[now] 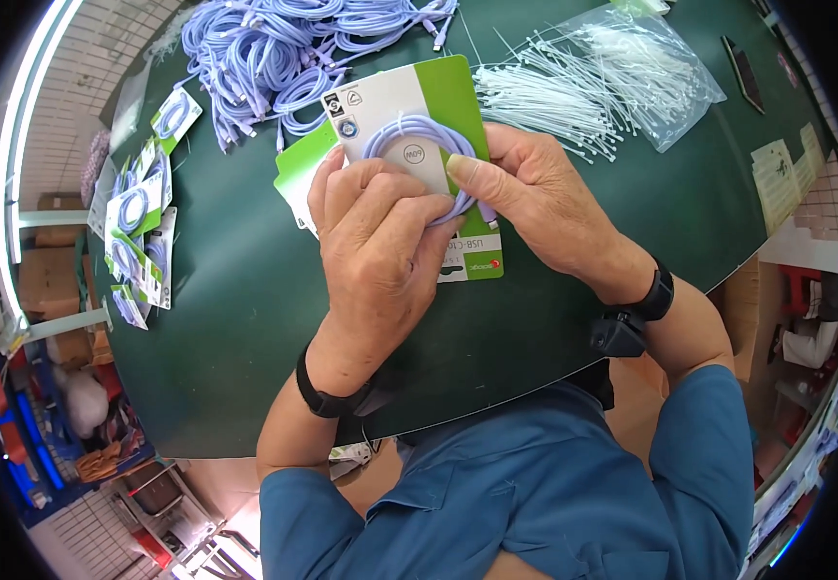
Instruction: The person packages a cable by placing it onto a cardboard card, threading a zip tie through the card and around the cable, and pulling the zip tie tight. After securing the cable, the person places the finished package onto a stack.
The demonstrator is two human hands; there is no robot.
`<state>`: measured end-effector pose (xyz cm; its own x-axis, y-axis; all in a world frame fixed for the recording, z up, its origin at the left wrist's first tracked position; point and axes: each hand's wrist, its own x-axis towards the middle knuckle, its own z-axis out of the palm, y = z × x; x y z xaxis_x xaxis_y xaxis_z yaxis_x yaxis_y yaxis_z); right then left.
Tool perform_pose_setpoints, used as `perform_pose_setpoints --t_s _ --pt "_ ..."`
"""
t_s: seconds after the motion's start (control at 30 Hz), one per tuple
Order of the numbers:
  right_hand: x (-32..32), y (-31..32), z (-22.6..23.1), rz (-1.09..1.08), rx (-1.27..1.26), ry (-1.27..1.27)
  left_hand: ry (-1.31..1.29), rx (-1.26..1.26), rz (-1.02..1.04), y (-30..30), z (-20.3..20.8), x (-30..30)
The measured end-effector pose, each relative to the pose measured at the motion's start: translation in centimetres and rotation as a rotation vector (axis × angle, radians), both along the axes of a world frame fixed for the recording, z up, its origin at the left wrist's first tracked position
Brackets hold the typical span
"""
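Observation:
A white and green packaging card [448, 87] is between my hands above the table, with a coiled lilac USB cable [426, 128] lying against its face. My right hand [556, 205] grips the card's right edge, its thumb pressing on the coil. Curled over the card from the lower left, my left hand [373, 227] pinches at the lower part of the coil with thumb and forefinger. Those fingers hide part of the cable. A lilac plug [489, 215] sticks out below my right thumb. Behind the card's left side shows another green and white card [305, 159].
On the dark green table [255, 377], a heap of lilac cables [255, 68] lies at the far left. White cable ties [545, 101] spread far right, partly in a clear bag [665, 72]. Carded cables [134, 213] are piled left. A phone-like dark object [744, 74] lies far right.

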<state>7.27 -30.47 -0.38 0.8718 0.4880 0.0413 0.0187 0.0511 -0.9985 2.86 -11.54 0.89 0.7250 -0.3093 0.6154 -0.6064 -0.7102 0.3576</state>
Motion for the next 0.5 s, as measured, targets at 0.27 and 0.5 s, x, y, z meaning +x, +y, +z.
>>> perform_pose_setpoints --t_s 0.27,0.5 --pt "-0.3 0.0 0.9 -0.030 0.082 0.044 -0.068 -0.109 0.089 -1.4 -0.6 -0.1" --pt "-1.0 1.0 0.9 -0.027 0.031 0.034 -0.142 -0.076 0.011 0.9 -0.3 0.2"
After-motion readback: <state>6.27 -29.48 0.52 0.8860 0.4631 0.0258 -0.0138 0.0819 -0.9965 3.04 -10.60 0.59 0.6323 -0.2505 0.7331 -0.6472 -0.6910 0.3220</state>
